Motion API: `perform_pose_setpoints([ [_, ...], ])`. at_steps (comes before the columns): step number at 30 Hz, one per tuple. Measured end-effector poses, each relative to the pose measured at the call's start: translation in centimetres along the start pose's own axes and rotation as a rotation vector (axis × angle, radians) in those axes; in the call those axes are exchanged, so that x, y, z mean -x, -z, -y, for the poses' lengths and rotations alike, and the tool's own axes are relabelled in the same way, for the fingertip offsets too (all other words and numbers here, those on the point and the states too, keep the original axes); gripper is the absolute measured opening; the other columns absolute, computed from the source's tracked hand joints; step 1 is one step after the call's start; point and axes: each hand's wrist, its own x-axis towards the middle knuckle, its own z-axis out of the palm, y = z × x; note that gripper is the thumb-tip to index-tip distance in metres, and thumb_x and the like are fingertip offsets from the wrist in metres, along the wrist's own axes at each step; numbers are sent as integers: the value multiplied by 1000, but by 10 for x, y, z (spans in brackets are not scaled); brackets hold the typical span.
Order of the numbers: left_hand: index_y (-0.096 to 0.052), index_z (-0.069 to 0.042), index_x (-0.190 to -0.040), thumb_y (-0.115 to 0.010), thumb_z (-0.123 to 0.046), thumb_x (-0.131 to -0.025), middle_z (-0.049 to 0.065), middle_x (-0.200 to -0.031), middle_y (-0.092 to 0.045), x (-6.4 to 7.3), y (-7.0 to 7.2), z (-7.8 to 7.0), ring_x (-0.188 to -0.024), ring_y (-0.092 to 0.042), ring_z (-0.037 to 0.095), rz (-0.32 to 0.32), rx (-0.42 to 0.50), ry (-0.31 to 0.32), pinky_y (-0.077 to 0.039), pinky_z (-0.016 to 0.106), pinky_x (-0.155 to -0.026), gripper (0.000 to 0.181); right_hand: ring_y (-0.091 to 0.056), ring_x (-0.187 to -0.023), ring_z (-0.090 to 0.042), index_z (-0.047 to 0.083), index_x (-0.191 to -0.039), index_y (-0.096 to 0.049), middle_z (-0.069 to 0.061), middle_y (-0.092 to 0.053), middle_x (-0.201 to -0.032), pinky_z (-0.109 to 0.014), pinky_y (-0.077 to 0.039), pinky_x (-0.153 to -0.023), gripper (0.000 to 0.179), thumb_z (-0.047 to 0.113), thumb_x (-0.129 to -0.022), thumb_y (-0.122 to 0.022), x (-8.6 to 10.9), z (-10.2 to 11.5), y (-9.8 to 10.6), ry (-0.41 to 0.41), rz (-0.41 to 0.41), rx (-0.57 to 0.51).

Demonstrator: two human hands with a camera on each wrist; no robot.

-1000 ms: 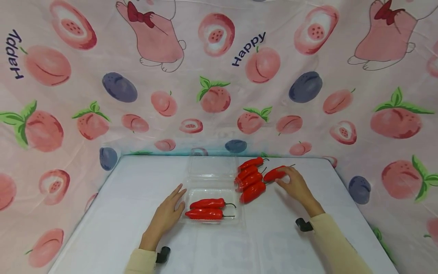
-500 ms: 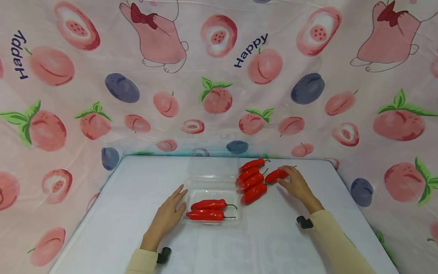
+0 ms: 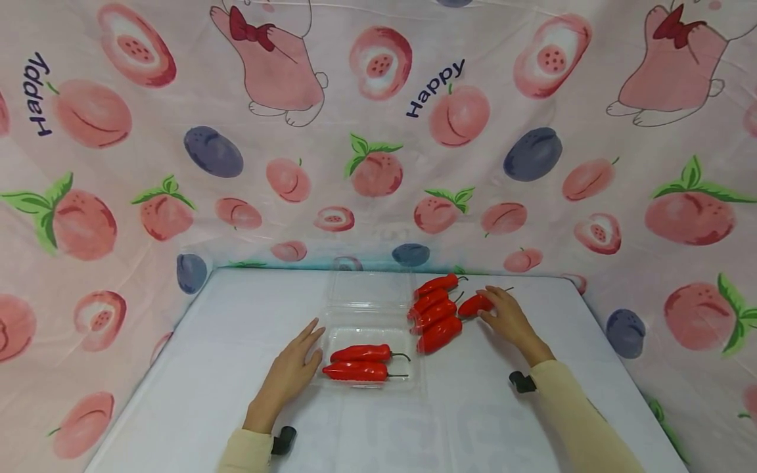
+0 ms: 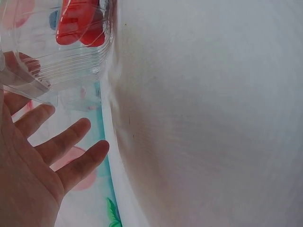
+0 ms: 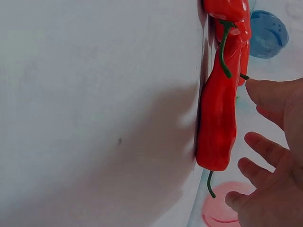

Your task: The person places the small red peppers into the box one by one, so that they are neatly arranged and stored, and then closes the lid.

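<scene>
A clear plastic container [image 3: 343,336] lies with its lid folded back, and two red chili peppers [image 3: 357,371] rest side by side in its base. My left hand [image 3: 285,374] is at its left side; in the left wrist view the fingers are spread and the thumb is partly hidden behind the clear wall. My right hand [image 3: 510,323] is over a single red chili pepper [image 3: 473,305]. From the right wrist view, a gap shows between its relaxed fingers and that pepper [image 5: 218,123], whose green stem points away from the group.
Several more red chili peppers [image 3: 439,335] lie in a slanted row right of the container, close to its lid [image 3: 369,288]. White cloth covers the table [image 3: 378,430]. A fruit-print curtain [image 3: 378,118] hangs behind and at both sides.
The head view has shifted slightly. My right hand stays at the single pepper, with its fingers and forearm moved slightly left in the last half second. The left hand keeps its place.
</scene>
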Motion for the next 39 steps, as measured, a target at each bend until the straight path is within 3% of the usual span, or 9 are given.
perform_pose_setpoints([
  [9, -48, -22, -146, -58, -28, -97, -2, -160, -34, -1, -1, 2, -143, -42, 29, -1, 11, 3, -44, 55, -108, 51, -42, -131, -49, 0, -132, -57, -29, -51, -138, -79, -23, -106, 44, 13, -91, -66, -1, 2, -1, 12, -25, 70],
  [16, -48, -21, -146, -57, -28, -97, -2, -160, -34, 0, 0, 1, -143, -42, 29, -5, 5, -3, -44, 56, -108, 51, -44, -130, -48, 1, -128, -61, -27, -53, -136, -79, -22, -107, 42, 11, -88, -69, 1, 4, -2, 14, -59, 95],
  [26, -49, -22, -146, -58, -28, -97, -2, -160, -34, 0, -2, 1, -143, -42, 29, -7, 0, 0, -44, 55, -108, 51, -42, -130, -47, 4, -126, -63, -28, -51, -135, -76, -19, -111, 43, 9, -84, -73, 4, 1, -2, -47, -41, 111],
  [33, -49, -22, -145, -59, -27, -96, -1, -160, -35, 0, -4, 1, -142, -43, 29, -16, -7, -2, -45, 55, -107, 51, -44, -126, -46, 5, -129, -62, -27, -52, -130, -75, -15, -112, 45, 7, -85, -72, 9, -2, -1, -132, -5, 104],
  [35, -49, -22, -146, -59, -28, -96, -2, -160, -35, 0, -3, 2, -142, -43, 28, -11, -9, 1, -45, 54, -107, 51, -45, -125, -46, 4, -129, -62, -27, -53, -130, -74, -18, -113, 44, 6, -86, -71, 10, -2, 0, -139, 0, 100],
  [39, -49, -22, -146, -57, -28, -97, -3, -160, -34, -1, -2, 3, -143, -42, 27, -10, -14, -2, -44, 53, -109, 50, -49, -118, -45, 5, -130, -61, -26, -54, -128, -68, -36, -106, 42, 6, -88, -69, 10, -3, 2, -139, 6, 96],
])
